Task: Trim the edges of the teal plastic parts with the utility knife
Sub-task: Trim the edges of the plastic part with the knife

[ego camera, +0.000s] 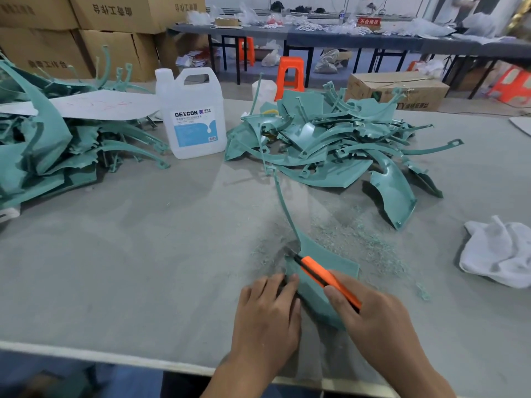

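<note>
A: Right, bench status, left to right?

B: Far left, 1 pile of teal parts [43, 145] is stacked on the grey table [115, 254]. A white sheet [100, 106] is laid across its top. Cardboard boxes [86, 24] are stacked behind.

A: Next?

B: 1 white DEXCON jug [192, 116] is stood upright just beside that pile, cap on.

A: Hands?

B: Left hand [267, 314] is laid palm down near the table's front edge. Fingers are held straight and close together, with the tips pressed on the left edge of the single teal part [339, 259]. That part is lain on the table between both hands, and its long thin arm is pointed away toward the 2nd pile [330, 139].

A: Knife?

B: Utility knife [319, 268], orange body, is gripped by the right hand [373, 317], fingers curled round the handle. The tip is aimed up-left, at the part's left edge just beyond the left fingertips. Blade contact cannot be told.

A: Rest?

B: Teal shavings [353, 239] are scattered around and right of the part. The 2nd pile is heaped behind, right of the jug. 1 white cloth [500, 251] is crumpled far right, well apart from the work.
</note>
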A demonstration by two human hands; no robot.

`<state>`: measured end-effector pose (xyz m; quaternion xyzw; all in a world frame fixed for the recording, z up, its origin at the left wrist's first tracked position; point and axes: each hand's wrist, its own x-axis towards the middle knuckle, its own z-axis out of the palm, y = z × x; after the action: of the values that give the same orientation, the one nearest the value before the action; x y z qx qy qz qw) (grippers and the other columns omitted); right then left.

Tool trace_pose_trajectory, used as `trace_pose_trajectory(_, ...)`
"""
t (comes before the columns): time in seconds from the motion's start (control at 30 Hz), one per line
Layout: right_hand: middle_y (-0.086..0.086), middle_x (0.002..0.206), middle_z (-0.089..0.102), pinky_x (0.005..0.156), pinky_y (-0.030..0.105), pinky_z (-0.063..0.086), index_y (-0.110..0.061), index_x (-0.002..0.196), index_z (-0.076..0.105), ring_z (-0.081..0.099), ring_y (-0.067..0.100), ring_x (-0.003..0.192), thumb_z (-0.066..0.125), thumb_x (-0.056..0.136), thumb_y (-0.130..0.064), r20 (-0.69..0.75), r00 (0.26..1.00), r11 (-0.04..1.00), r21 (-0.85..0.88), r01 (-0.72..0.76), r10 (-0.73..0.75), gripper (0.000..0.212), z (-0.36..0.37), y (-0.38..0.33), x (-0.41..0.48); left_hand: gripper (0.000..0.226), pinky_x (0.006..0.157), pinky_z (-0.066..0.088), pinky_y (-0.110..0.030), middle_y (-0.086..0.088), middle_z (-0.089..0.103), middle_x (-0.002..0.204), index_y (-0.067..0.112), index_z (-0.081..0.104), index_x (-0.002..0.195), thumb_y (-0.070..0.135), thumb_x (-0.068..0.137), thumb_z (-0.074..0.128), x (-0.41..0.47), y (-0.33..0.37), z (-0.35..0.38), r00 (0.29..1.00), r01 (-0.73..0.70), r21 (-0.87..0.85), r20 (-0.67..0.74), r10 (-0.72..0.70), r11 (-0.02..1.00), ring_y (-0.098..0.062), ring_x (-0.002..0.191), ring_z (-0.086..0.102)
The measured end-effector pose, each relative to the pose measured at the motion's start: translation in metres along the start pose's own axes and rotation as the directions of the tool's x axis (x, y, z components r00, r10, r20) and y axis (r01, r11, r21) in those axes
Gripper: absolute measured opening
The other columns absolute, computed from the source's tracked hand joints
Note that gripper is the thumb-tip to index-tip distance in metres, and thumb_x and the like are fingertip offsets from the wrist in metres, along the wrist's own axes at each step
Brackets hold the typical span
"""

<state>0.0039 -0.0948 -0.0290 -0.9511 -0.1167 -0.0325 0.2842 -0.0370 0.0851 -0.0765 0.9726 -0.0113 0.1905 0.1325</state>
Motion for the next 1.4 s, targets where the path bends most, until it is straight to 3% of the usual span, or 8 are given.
trace_pose_trajectory(0.17,-0.013,0.069,0.066,0.061,0.030,0.047,-0.050,0.119,0.065,0.066,0.015,0.070,0.058,0.094,-0.049,-0.009,1.000,1.000,-0.006,-0.021,0.021,0.027,-0.002,0.016,0.006,0.038,0.078,0.051,-0.035,0.007,0.067,0.112,0.023,0.071,0.117,0.039,0.092,0.048,0.004,0.003,-0.007,0.999,0.027,-0.076,0.047,-0.024,0.997,-0.019,0.100,0.062)
trace_pose_trajectory(0.27,-0.016,0.068,0.067,0.060,0.027,0.047,-0.055,0.116,0.065,0.064,0.007,0.067,0.060,0.092,-0.049,0.001,1.000,0.998,0.061,-0.025,0.025,0.025,-0.004,0.021,0.006,0.014,0.084,0.044,-0.035,0.008,0.063,0.103,0.024,0.057,0.103,0.036,0.095,0.058,0.019,0.006,-0.008,0.967,0.253,-0.312,0.095,-0.235,0.916,-0.019,0.099,0.054)
trace_pose_trajectory(0.37,-0.022,0.071,0.067,0.061,0.025,0.048,-0.068,0.102,0.061,0.063,0.001,0.068,0.062,0.092,-0.048,0.015,1.000,0.995,0.101,-0.027,0.026,0.022,-0.010,0.027,0.009,0.024,0.088,0.045,-0.038,0.003,0.064,0.105,0.023,0.049,0.116,0.025,0.095,0.062,0.037,0.003,-0.006,0.889,0.445,-0.477,0.130,-0.440,0.758,-0.021,0.103,0.058)
trace_pose_trajectory(0.53,-0.026,0.078,0.068,0.067,0.025,0.052,-0.071,0.112,0.054,0.065,0.000,0.071,0.059,0.090,-0.054,0.054,0.997,0.990,0.134,0.043,-0.050,0.029,-0.017,0.026,0.005,0.026,0.094,0.041,-0.029,0.003,0.067,0.113,0.021,0.065,0.120,0.014,0.097,0.055,0.042,-0.020,-0.003,0.908,0.407,-0.366,0.058,-0.416,0.837,-0.020,0.109,0.054)
trace_pose_trajectory(0.7,-0.034,0.071,0.061,0.061,0.015,0.044,-0.076,0.108,0.051,0.059,-0.005,0.066,0.056,0.091,-0.055,0.100,0.992,0.994,0.079,0.073,-0.081,0.028,-0.007,0.018,0.000,0.027,0.090,0.044,-0.035,0.000,0.064,0.110,0.022,0.064,0.122,0.033,0.101,0.052,0.042,-0.022,0.005,0.918,0.392,-0.267,0.059,-0.392,0.880,-0.023,0.103,0.055)
trace_pose_trajectory(0.87,-0.018,0.064,0.056,0.061,0.029,0.046,-0.061,0.124,0.054,0.066,0.012,0.073,0.052,0.092,-0.058,0.048,0.998,0.998,-0.058,0.032,-0.029,0.032,-0.003,0.020,0.000,0.029,0.090,0.044,-0.035,-0.001,0.063,0.111,0.023,0.063,0.125,0.035,0.102,0.050,0.040,-0.024,0.006,0.928,0.368,-0.247,0.048,-0.368,0.896,-0.023,0.101,0.055)
trace_pose_trajectory(1.07,-0.017,0.081,0.070,0.063,0.033,0.050,-0.073,0.126,0.030,0.068,0.013,0.078,0.052,0.092,-0.059,0.015,0.995,0.992,-0.081,0.098,-0.097,0.044,-0.003,0.018,0.001,0.029,0.089,0.042,-0.035,-0.002,0.063,0.109,0.023,0.063,0.124,0.035,0.102,0.050,0.040,-0.025,0.006,0.931,0.363,-0.231,0.037,-0.364,0.903,-0.025,0.100,0.055)
trace_pose_trajectory(1.4,-0.028,0.069,0.062,0.059,0.026,0.049,-0.079,0.119,0.041,0.060,0.001,0.063,0.056,0.090,-0.057,0.075,0.994,0.996,0.007,0.084,-0.085,0.040,-0.006,0.018,0.000,0.029,0.090,0.041,-0.035,-0.001,0.063,0.111,0.025,0.063,0.125,0.037,0.102,0.050,0.040,-0.027,0.004,0.925,0.380,-0.239,0.071,-0.374,0.894,-0.024,0.102,0.055)
